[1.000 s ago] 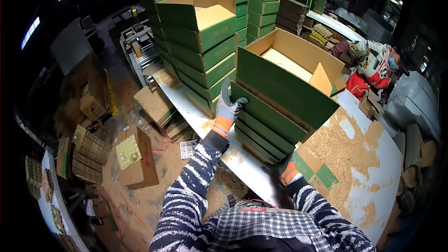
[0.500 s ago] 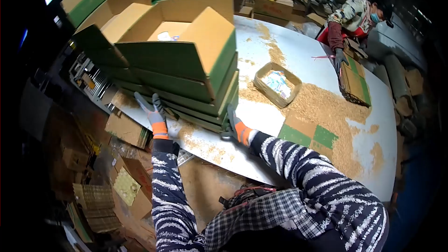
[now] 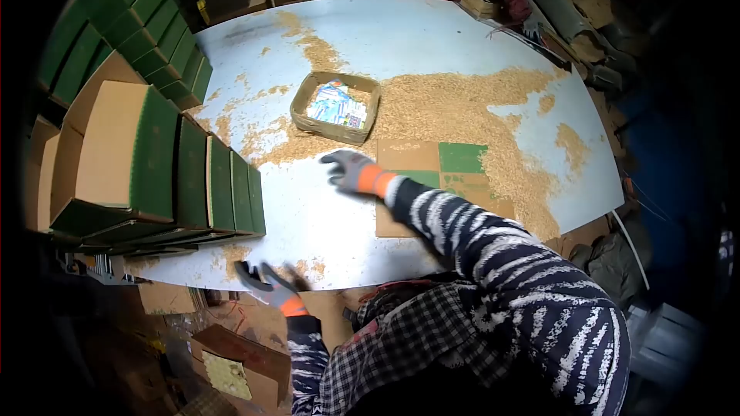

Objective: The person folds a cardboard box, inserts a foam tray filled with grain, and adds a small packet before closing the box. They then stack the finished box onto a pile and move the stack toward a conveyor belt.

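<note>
My left hand (image 3: 270, 286), in a grey and orange glove, is at the table's front edge with its fingers apart and nothing in it. It is just below the stack of green and brown open boxes (image 3: 181, 173). Above the table's middle, my right hand (image 3: 351, 171) is empty, its fingers spread and slightly curled. Beyond it stands a small tub (image 3: 333, 135) holding printed packets (image 3: 338, 105). A flat green and brown cardboard piece (image 3: 408, 156) lies under and beside my right forearm.
The white table (image 3: 416, 31) has loose brown grains (image 3: 447, 100) spread over it. More green boxes (image 3: 154, 31) are stacked at the back left. Across the table, a person's gloved hand (image 3: 532, 28) is by cardboard. An open carton (image 3: 239, 362) is on the floor.
Both hands have come off the box stack, and my right hand has moved out over the table. The view has turned right. The co-worker's cardboard bundle has moved to the table's far edge.
</note>
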`<state>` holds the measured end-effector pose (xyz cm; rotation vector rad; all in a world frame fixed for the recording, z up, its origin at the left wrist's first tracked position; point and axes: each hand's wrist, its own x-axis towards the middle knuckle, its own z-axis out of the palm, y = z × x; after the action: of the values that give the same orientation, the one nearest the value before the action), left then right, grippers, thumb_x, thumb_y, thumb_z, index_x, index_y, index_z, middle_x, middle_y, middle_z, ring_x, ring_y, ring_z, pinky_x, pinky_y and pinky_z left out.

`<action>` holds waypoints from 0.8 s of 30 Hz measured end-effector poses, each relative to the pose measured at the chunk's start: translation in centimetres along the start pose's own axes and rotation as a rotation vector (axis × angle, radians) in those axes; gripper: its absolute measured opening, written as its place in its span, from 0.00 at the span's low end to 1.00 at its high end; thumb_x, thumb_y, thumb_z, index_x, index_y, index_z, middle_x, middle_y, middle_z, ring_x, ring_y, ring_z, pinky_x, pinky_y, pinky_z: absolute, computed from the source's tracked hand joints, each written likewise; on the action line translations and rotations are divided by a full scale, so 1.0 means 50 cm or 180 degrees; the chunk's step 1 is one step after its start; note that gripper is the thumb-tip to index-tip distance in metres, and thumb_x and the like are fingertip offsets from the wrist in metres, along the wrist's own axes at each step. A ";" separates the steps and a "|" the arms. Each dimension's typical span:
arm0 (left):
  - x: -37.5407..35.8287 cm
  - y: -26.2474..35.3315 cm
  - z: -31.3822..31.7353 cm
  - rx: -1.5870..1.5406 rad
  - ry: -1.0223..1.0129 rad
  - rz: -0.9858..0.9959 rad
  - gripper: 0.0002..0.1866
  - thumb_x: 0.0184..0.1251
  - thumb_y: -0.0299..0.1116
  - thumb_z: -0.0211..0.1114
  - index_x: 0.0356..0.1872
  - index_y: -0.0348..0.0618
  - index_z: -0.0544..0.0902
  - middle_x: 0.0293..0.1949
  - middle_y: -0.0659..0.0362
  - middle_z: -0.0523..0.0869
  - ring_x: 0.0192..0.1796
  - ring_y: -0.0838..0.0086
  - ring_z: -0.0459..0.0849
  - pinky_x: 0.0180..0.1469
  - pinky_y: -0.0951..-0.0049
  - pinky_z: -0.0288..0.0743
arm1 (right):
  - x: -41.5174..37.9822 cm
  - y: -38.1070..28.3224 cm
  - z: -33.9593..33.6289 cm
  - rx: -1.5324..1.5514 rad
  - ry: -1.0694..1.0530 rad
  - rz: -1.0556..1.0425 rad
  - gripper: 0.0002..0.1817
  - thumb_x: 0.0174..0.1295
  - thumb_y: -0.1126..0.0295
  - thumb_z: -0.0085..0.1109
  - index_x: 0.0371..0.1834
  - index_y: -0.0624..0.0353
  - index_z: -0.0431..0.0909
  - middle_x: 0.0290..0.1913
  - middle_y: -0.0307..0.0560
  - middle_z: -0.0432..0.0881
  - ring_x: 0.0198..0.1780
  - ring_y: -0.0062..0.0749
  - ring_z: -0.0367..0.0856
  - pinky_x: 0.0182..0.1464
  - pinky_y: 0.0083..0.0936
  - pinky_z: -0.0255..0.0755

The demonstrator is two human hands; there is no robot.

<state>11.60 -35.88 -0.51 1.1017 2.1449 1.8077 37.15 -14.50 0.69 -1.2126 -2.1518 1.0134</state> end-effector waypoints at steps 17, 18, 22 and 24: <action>0.025 -0.100 0.858 -0.0880 -0.2007 -0.2126 0.42 0.49 0.62 0.72 0.60 0.45 0.74 0.45 0.53 0.83 0.48 0.62 0.79 0.47 0.52 0.74 | -0.392 0.372 -0.373 -0.2355 -0.1254 0.1279 0.47 0.31 0.34 0.74 0.53 0.53 0.77 0.52 0.55 0.78 0.58 0.52 0.73 0.60 0.40 0.67; 0.036 -0.111 0.865 -0.0822 -0.2323 -0.2379 0.41 0.46 0.62 0.74 0.56 0.42 0.76 0.44 0.52 0.83 0.49 0.62 0.80 0.47 0.57 0.75 | -0.403 0.374 -0.378 -0.1622 -0.1325 0.1371 0.46 0.32 0.36 0.75 0.53 0.53 0.76 0.52 0.56 0.78 0.57 0.52 0.74 0.59 0.40 0.68; 0.059 -0.052 0.789 -0.0188 -0.2839 -0.1563 0.13 0.57 0.38 0.66 0.36 0.39 0.80 0.33 0.48 0.80 0.32 0.57 0.81 0.34 0.56 0.79 | -0.398 0.321 -0.480 -0.0528 -0.1589 0.0964 0.44 0.38 0.42 0.77 0.58 0.54 0.73 0.54 0.56 0.80 0.56 0.50 0.78 0.58 0.38 0.70; 0.107 -0.131 0.731 -0.0523 -0.2646 -0.1272 0.11 0.58 0.34 0.61 0.38 0.39 0.77 0.29 0.50 0.78 0.28 0.57 0.81 0.30 0.56 0.81 | -0.381 0.309 -0.571 -0.0395 -0.1261 0.0855 0.41 0.41 0.47 0.77 0.58 0.56 0.77 0.52 0.54 0.83 0.52 0.48 0.82 0.56 0.37 0.73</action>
<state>24.13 -3.42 -14.58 1.0306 1.5355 1.0510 74.47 -15.13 5.46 -1.4932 -2.4227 1.3455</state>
